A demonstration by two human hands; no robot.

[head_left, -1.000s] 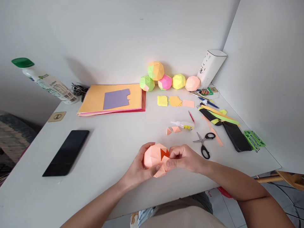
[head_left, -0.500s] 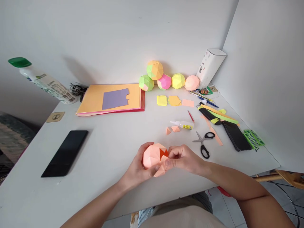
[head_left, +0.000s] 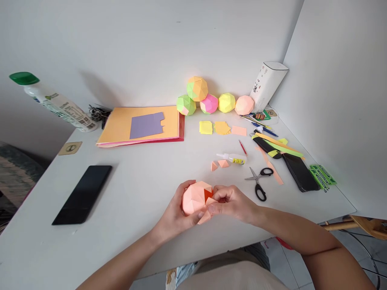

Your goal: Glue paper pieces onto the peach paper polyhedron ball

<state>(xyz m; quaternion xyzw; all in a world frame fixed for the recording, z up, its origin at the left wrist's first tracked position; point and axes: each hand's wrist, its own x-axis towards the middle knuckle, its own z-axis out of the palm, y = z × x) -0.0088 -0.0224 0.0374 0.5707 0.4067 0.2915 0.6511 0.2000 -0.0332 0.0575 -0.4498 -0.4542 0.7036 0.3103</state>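
A peach faceted paper ball [head_left: 195,197] is held above the near part of the desk, with a dark orange opening on its right side. My left hand [head_left: 178,207] wraps round the ball's left side, its thumb along the lower front. My right hand [head_left: 231,203] pinches a folded paper flap [head_left: 211,201] at the ball's right edge, below the opening; some of its fingertips are hidden. Just beyond the ball lie two small folded peach paper pieces [head_left: 223,163], a glue bottle [head_left: 237,159] on its side, and open black-handled scissors [head_left: 258,181].
Finished paper balls [head_left: 208,104] stand along the wall. Small paper stacks [head_left: 222,127] lie before them. A folder [head_left: 117,125] and a dark tablet [head_left: 83,195] are on the left, beside a leaning white bottle [head_left: 66,108]. A black phone [head_left: 300,173] and paper strips [head_left: 278,145] lie right.
The ball has turned slightly in my hands, and the loose flap below the opening sits a little higher and further right. Both hands keep their hold.
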